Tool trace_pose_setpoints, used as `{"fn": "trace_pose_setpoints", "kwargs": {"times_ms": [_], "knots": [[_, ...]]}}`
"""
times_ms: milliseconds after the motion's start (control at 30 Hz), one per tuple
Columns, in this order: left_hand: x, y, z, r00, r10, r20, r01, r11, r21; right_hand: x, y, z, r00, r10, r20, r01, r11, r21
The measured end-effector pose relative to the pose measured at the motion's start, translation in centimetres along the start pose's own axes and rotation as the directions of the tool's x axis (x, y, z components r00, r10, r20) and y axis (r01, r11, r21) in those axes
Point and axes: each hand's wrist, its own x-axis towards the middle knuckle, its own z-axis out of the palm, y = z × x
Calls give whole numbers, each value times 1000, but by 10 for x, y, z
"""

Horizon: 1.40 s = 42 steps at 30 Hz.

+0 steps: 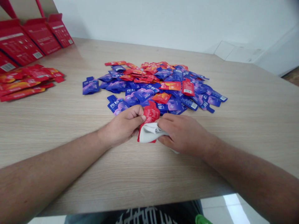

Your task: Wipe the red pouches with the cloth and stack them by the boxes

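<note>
My left hand (126, 125) pinches the left edge of a red packet (151, 112), held above the table near its front. A folded white cloth (150, 132) lies against the lower part of that packet, and my right hand (181, 132) grips the cloth from the right. The packet's printed side faces up. Just beyond both hands spreads a loose pile of blue packets (144, 92) mixed with red and orange packets (171, 85).
Red boxes (42, 35) stand at the back left. In front of them is a stack of red packets (25, 81). The wooden table (98, 183) ends at a front edge near my body. A white wall (151, 25) rises behind.
</note>
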Motion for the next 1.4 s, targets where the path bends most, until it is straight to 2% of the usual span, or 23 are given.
{"fn": "trace_pose_setpoints", "kwargs": {"times_ms": [67, 200, 333, 400, 533, 700, 867, 1033, 1133, 1200, 1267, 1333, 1400], "knots": [[0, 1, -2, 998, 12, 55, -19, 993, 117, 1, 4, -1, 1000, 0, -5, 0, 1000, 9], [-2, 4, -4, 988, 31, 154, -70, 964, 256, 3, 19, -1, 974, 170, -150, -169, 985, 17], [-2, 7, -4, 982, 65, 179, -122, 937, 326, 4, 23, -1, 992, 93, -85, -89, 995, 46], [-1, 7, -4, 978, 61, 197, -129, 925, 358, 5, 24, 0, 993, 90, -78, -87, 995, 42], [-1, 7, -3, 978, 62, 199, -122, 944, 307, 6, 27, 1, 968, 178, -174, -177, 984, 22], [-1, 4, -5, 985, 42, 167, -92, 946, 310, 4, 18, -2, 995, 88, -53, -85, 995, 44], [0, -1, -5, 993, 13, 114, -35, 981, 191, 3, 14, -1, 981, 171, -87, -172, 985, 4], [-1, 0, -1, 999, -18, 39, 17, 999, 44, -1, -10, -3, 999, -43, 17, 43, 999, 24], [-1, 2, 2, 1000, -28, 7, 28, 999, -22, -3, -19, -5, 997, -51, 49, 50, 999, 19], [-1, 4, 2, 999, -30, 13, 30, 999, -26, -3, -16, -5, 995, -68, 75, 67, 998, 19], [-1, 3, 0, 998, -38, 46, 38, 999, -6, -1, -6, -4, 997, -55, 52, 54, 998, 17], [-1, 1, -3, 994, -50, 93, 47, 998, 35, 2, 11, 0, 998, 44, -43, -44, 999, -1], [-1, 0, -7, 986, -67, 155, 50, 993, 110, 7, 30, 4, 969, 175, -173, -182, 983, -25]]}}
